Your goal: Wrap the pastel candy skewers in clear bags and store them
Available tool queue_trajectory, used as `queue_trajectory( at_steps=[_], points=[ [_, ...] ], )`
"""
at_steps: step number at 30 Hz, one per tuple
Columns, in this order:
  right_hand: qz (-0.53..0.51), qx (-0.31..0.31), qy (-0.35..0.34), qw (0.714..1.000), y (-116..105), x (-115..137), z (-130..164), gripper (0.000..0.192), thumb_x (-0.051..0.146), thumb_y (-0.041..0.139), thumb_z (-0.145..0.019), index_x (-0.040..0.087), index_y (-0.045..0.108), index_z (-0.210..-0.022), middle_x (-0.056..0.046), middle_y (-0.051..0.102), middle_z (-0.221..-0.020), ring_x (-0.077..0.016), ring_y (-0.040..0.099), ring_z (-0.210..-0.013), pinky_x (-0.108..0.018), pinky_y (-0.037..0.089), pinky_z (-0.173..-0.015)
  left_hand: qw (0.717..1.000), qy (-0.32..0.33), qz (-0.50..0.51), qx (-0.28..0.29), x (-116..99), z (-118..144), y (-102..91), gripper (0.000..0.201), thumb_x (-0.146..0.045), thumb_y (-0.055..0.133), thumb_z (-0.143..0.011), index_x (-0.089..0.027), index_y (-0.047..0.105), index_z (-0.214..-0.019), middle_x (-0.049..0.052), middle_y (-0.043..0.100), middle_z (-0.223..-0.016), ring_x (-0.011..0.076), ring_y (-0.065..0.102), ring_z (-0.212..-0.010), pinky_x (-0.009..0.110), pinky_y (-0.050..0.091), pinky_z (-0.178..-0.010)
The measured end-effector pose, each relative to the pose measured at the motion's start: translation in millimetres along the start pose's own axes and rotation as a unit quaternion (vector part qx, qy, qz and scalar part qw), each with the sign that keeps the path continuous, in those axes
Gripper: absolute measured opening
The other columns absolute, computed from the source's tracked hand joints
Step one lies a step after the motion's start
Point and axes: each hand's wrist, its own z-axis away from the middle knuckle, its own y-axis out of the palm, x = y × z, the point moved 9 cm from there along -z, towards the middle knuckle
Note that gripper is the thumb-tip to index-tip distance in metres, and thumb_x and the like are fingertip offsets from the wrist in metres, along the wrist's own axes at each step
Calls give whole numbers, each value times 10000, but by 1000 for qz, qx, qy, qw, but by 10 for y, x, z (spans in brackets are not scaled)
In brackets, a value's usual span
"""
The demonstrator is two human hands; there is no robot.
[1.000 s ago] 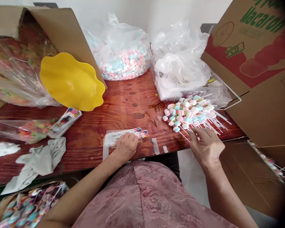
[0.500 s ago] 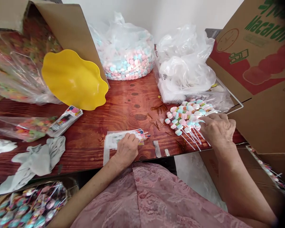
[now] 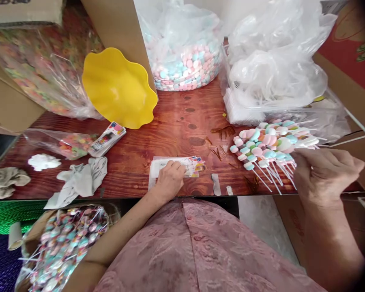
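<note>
My left hand (image 3: 171, 178) rests with curled fingers on a small stack of printed clear bags (image 3: 190, 165) near the table's front edge, gripping the stack. At the right, my right hand (image 3: 327, 174) is closed at the stick end of a pile of marshmallow skewers (image 3: 267, 144). Its fingertips are turned away, so whatever they pinch is hidden. Pink, blue and white marshmallows with some orange and green pieces are threaded on the white sticks. A second bundle of printed bags (image 3: 107, 139) lies farther left.
A yellow scalloped bowl (image 3: 120, 87) leans by a carton at the left. Behind are a bag of loose marshmallows (image 3: 185, 61) and a clear tray (image 3: 261, 113) under plastic bags. Gold twist ties (image 3: 219, 152) are scattered mid-table. A box of wrapped skewers (image 3: 69, 235) stands below left.
The view has shifted, so the table's things appear farther right or lower left. My right hand remains by the skewers, its fingers now more tightly curled. My left hand stays on the printed bags.
</note>
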Motion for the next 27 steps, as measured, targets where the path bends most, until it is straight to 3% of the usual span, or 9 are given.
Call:
queue_trajectory(
  at_steps=[2, 7, 13, 18, 20, 23, 25, 27],
  points=[
    [-60, -4, -1, 998, -101, 186, -22, 100, 282, 654, -834, 217, 731, -835, -15, 685, -639, -191, 621, -692, -330, 426, -725, 997, -8, 60, -41, 90, -4, -39, 190, -106, 508, -907, -154, 639, -778, 77, 670, -820, 204, 587, -813, 321, 454, -744],
    [-220, 114, 11, 969, 33, 687, -36, 96, 149, 671, -840, 201, 712, -910, -35, 716, -753, -179, 620, -716, -314, 494, -750, 963, -40, 229, -135, 329, 34, -94, 168, -135, 581, -878, -171, 593, -714, 8, 618, -698, 134, 557, -677, 259, 420, -661],
    [-290, 163, 2, 943, 274, 959, -55, 67, 152, 641, -872, 179, 696, -898, -42, 695, -736, -179, 598, -711, -316, 484, -722, 947, -47, 283, -143, 385, 88, -51, 150, -153, 597, -876, -170, 612, -728, 2, 637, -705, 123, 568, -675, 249, 426, -660],
    [-308, 180, -31, 934, 377, 1069, -101, 68, 142, 632, -879, 174, 690, -893, -54, 721, -781, -176, 605, -728, -313, 480, -727, 972, -53, 206, -102, 290, 56, -39, 150, -164, 576, -898, -164, 610, -752, 34, 643, -771, 151, 573, -746, 276, 444, -703],
    [-299, 176, -25, 937, 394, 1051, -85, 60, 149, 636, -879, 169, 692, -885, -58, 720, -771, -178, 609, -722, -310, 481, -718, 992, -44, 111, -46, 156, -1, -2, 147, -151, 544, -908, -161, 636, -794, 71, 653, -840, 188, 581, -818, 298, 439, -699],
    [-285, 162, 13, 944, 398, 971, -9, 60, 165, 638, -880, 176, 697, -875, -54, 720, -758, -180, 623, -718, -302, 486, -710, 999, -30, 1, 43, -25, -92, 84, 148, -135, 535, -898, -164, 674, -857, 105, 658, -895, 241, 585, -893, 309, 411, -636],
    [-286, 163, 36, 944, 398, 941, 70, 63, 181, 642, -878, 190, 704, -868, -46, 724, -759, -178, 635, -711, -298, 492, -708, 998, -27, -9, 64, -77, -141, 101, 149, -130, 545, -887, -162, 687, -856, 109, 656, -893, 246, 589, -894, 310, 408, -628],
    [-294, 169, 48, 939, 388, 944, 145, 66, 191, 646, -876, 198, 710, -865, -39, 726, -753, -177, 643, -702, -297, 498, -711, 998, -37, 27, 47, -50, -167, 77, 168, -149, 544, -899, -163, 691, -818, 100, 655, -873, 224, 592, -859, 312, 421, -650]
  ],
)
